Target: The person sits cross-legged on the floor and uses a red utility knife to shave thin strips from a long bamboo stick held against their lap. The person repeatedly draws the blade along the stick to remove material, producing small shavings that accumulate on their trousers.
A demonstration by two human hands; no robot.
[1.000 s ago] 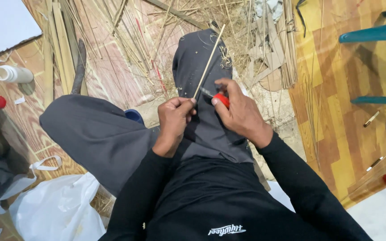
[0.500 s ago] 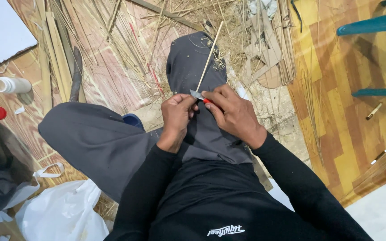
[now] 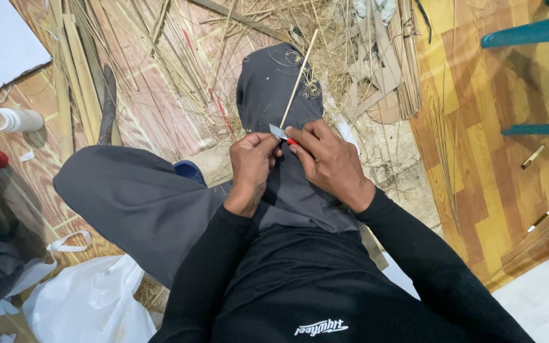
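Two hands working over my lap here. My right hand is curled around a small red-handled knife, fingers wrapped tight, blade against a thin bamboo stick. My left hand pinches the stick's lower end, and it angles up past my knee toward the straw pile.

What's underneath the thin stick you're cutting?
Under the thin stick lies the grey trouser knee, with straw litter beyond. Its lower end is hidden between the left hand and right hand.
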